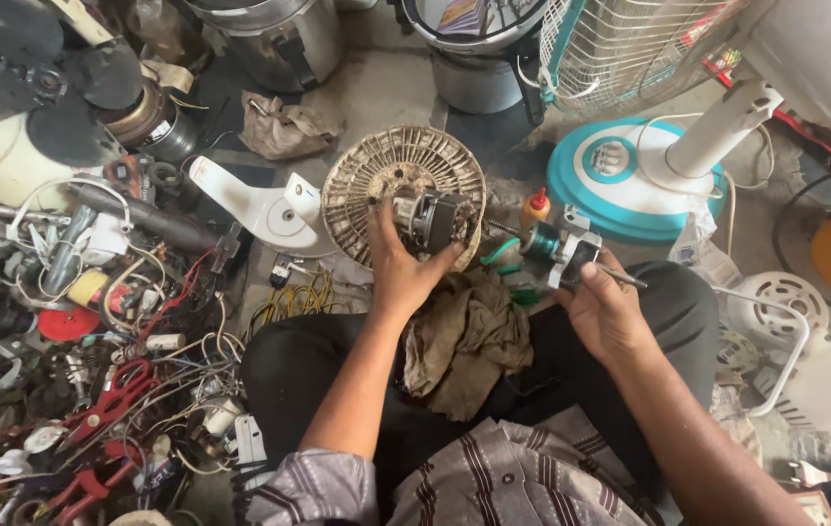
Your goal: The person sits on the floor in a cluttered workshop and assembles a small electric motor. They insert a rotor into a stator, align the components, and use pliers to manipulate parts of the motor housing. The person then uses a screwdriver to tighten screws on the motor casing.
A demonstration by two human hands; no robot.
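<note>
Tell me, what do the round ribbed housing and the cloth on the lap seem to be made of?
Round ribbed housing: probably moulded plastic, cream and dust-browned; thin even ribs suggest moulding. Cloth: woven fabric, brown and stained; it lies in soft folds. The left hand grips the motor, apparently metal.

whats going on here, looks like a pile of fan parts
A person sits on the floor amid scattered parts. The left hand grips a dusty fan motor seated in a round slatted housing. The right hand holds a rotor with its shaft, which is out of the motor. A dirty rag lies across the lap. A teal fan base stands to the right, and tangled wires with red pliers lie on the left.
</note>
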